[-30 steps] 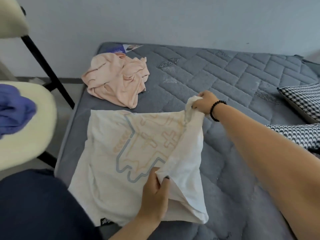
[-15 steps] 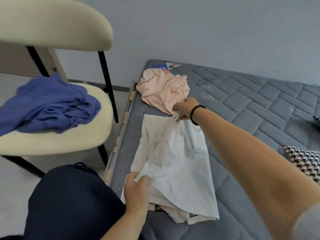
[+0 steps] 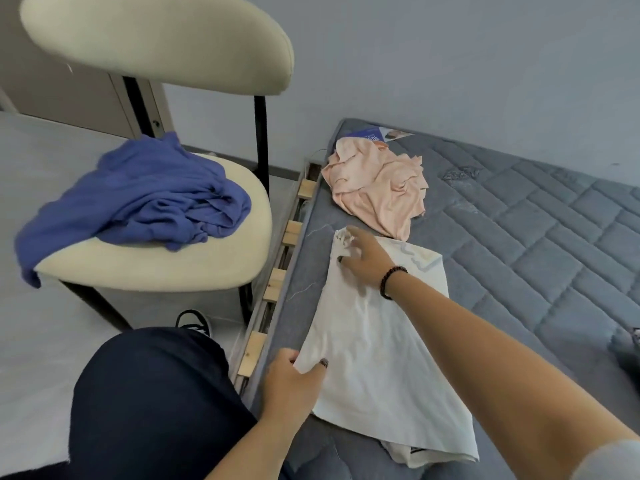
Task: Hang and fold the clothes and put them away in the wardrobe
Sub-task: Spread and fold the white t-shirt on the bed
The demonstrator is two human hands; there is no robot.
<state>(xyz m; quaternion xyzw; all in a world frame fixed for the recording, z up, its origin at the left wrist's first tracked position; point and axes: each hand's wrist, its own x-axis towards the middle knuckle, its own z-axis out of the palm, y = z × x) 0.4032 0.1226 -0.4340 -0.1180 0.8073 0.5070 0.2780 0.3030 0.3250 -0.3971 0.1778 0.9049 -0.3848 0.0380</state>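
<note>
A white T-shirt [image 3: 381,348] lies folded lengthwise on the grey mattress [image 3: 540,258], along its left edge. My right hand [image 3: 363,259] rests on the shirt's far end with fingers spread and loose. My left hand [image 3: 294,382] pinches the near left edge of the shirt between thumb and fingers. A crumpled peach garment [image 3: 377,188] lies on the mattress just beyond the shirt. A blue garment [image 3: 138,199] is heaped on the seat of a cream chair [image 3: 173,265].
The chair stands left of the bed, its backrest [image 3: 159,39] high in view. Wooden bed slats [image 3: 277,278] show between chair and mattress. My dark-trousered knee [image 3: 149,403] and a shoe [image 3: 194,322] are at the bottom left. A wall runs behind the bed.
The right side of the shirt has been folded over to the left and laid flat. My right hand has let go of the cloth and now rests spread on it. The view swung left.
</note>
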